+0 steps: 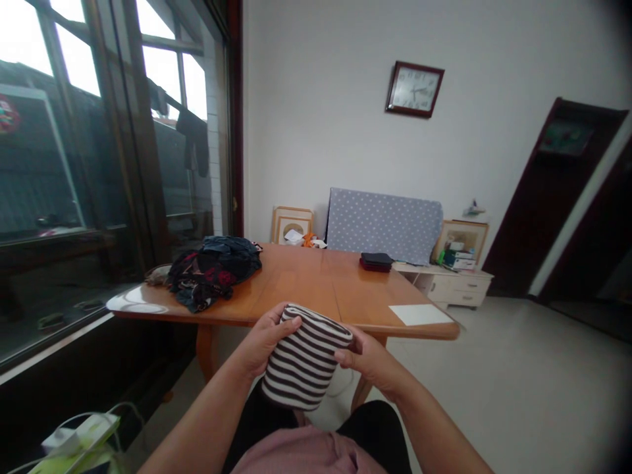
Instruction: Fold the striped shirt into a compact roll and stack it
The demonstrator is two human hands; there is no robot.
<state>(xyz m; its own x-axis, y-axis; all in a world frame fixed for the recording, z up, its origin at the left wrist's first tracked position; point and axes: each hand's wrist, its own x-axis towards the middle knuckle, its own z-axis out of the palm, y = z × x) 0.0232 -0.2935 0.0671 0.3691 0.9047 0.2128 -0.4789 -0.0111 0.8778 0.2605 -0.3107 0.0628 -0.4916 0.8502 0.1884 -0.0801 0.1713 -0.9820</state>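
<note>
A folded garment with dark and white stripes (307, 359) is held up over my lap, just in front of the table's near edge. My left hand (269, 337) grips its left side, thumb on the front face and fingers behind. On the right side, my right hand (363, 359) pinches the upper corner in the same way, thumb in front. The bundle is a compact, thick rectangle, tilted slightly, with its folded layers showing along the top. What kind of garment it is cannot be made out.
On the wooden table (301, 280) lie a heap of dark clothes (212, 270) at left, a small stack of folded dark cloth (376, 262) at back right, and a white sheet (419, 315) near the right corner. A power strip with cables (91, 431) sits at lower left.
</note>
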